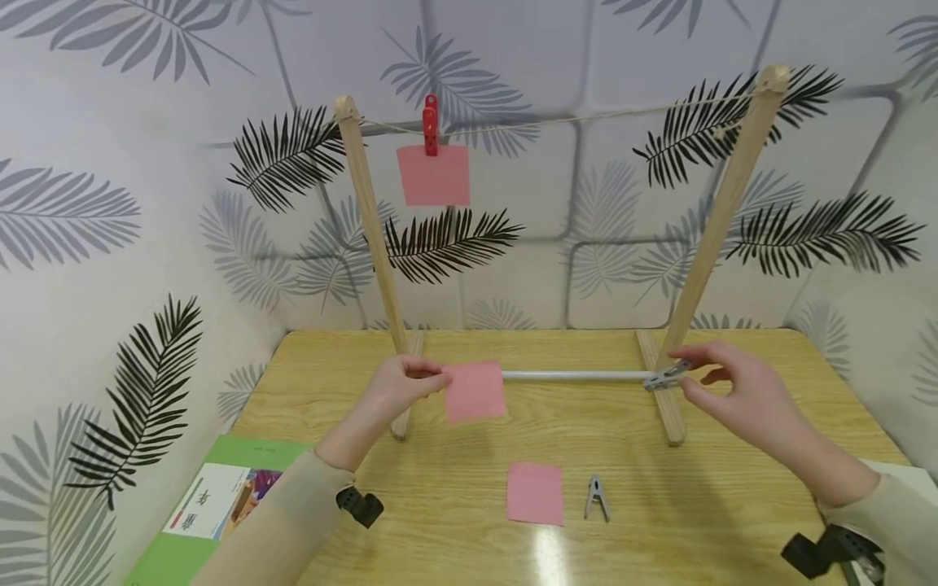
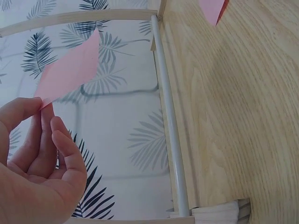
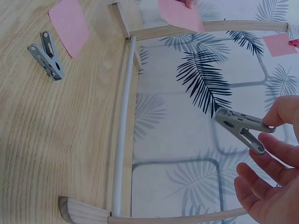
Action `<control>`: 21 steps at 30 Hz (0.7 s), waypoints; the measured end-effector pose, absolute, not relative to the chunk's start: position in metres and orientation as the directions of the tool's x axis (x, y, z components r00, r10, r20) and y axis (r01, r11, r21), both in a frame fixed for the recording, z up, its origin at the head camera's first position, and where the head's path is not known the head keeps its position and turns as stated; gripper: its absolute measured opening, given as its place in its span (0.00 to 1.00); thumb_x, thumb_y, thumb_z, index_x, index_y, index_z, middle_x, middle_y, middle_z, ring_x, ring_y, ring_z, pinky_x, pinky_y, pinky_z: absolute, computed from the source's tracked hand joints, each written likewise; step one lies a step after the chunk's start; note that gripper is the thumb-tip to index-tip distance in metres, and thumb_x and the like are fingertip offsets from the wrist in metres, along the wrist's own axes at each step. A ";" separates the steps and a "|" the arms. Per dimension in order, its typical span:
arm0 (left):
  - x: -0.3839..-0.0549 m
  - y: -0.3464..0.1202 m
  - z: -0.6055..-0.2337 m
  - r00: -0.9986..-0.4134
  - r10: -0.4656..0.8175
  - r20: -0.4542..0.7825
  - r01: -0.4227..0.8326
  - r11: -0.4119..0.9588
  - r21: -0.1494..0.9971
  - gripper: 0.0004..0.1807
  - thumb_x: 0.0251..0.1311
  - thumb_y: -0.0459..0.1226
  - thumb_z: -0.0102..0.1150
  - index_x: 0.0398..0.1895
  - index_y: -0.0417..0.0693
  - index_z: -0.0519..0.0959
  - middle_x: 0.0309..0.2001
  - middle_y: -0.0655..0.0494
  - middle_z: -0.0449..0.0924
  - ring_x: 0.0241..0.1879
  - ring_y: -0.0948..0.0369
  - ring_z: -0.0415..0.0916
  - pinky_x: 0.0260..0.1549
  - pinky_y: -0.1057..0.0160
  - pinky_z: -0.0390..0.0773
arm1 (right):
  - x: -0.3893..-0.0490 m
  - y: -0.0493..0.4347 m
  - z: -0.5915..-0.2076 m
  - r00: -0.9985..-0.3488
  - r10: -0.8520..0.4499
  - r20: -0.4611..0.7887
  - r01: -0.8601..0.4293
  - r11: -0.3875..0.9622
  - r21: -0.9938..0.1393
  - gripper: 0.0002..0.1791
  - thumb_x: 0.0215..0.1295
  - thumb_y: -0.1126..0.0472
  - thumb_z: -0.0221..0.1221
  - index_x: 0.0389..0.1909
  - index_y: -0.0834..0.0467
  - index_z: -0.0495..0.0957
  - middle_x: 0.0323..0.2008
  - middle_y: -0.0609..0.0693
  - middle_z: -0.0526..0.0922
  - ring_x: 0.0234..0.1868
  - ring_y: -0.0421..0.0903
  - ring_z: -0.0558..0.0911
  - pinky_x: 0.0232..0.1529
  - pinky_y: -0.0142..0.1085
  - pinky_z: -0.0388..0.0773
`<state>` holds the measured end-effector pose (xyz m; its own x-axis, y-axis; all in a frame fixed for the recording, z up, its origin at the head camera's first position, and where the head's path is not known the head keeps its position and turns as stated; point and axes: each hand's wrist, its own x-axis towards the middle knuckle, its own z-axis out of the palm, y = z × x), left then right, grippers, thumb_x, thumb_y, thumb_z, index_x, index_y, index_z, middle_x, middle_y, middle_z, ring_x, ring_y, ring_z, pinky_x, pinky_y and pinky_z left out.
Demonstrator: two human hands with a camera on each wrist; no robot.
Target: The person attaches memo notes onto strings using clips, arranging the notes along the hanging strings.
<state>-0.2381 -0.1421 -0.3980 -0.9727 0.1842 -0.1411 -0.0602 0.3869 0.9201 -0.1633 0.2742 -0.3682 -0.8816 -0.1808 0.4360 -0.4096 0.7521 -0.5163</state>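
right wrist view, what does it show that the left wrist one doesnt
Right wrist only: the right hand, the grey clip it pinches, another grey clip on the table, the hanging pink sheet and part of its red clip. Left wrist only: most of the left hand; the other shows only some fingers. Both: the held pink sheet, another pink sheet on the table, white rod, wooden frame.
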 end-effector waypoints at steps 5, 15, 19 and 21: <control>-0.240 -0.140 -0.394 -0.973 0.202 -0.114 -0.031 0.371 0.928 0.13 0.61 0.39 0.67 0.44 0.40 0.85 0.38 0.55 0.87 0.38 0.63 0.79 0.41 0.63 0.78 | -0.166 0.271 -0.366 -0.873 -0.188 0.451 -0.428 0.740 -0.519 0.18 0.59 0.71 0.65 0.52 0.62 0.81 0.45 0.57 0.84 0.42 0.17 0.69 0.39 0.16 0.73; -0.242 -0.132 -0.384 -0.972 0.219 -0.085 -0.008 0.328 0.945 0.12 0.62 0.37 0.66 0.44 0.39 0.85 0.42 0.53 0.86 0.41 0.63 0.79 0.46 0.60 0.79 | -0.168 0.266 -0.359 -0.865 -0.186 0.465 -0.436 0.736 -0.517 0.19 0.59 0.69 0.66 0.53 0.62 0.80 0.45 0.57 0.84 0.42 0.19 0.70 0.39 0.15 0.72; -0.243 -0.131 -0.382 -0.973 0.216 -0.076 -0.003 0.320 0.948 0.11 0.62 0.36 0.65 0.44 0.38 0.85 0.43 0.51 0.86 0.43 0.62 0.79 0.48 0.59 0.79 | -0.170 0.265 -0.356 -0.856 -0.194 0.479 -0.456 0.721 -0.522 0.20 0.58 0.70 0.67 0.53 0.63 0.79 0.45 0.58 0.83 0.41 0.19 0.70 0.38 0.16 0.73; -0.244 -0.130 -0.382 -0.974 0.216 -0.071 0.000 0.315 0.949 0.11 0.62 0.35 0.65 0.44 0.38 0.85 0.42 0.52 0.86 0.44 0.61 0.79 0.49 0.58 0.79 | -0.171 0.264 -0.355 -0.852 -0.197 0.485 -0.464 0.713 -0.526 0.20 0.58 0.71 0.67 0.53 0.64 0.79 0.45 0.58 0.83 0.41 0.18 0.70 0.38 0.16 0.74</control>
<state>-0.2444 -0.1298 -0.3817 -0.9739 0.2157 -0.0713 0.0003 0.3149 0.9491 -0.1706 0.2639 -0.3545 -0.8522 -0.1971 0.4847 -0.4639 0.7130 -0.5257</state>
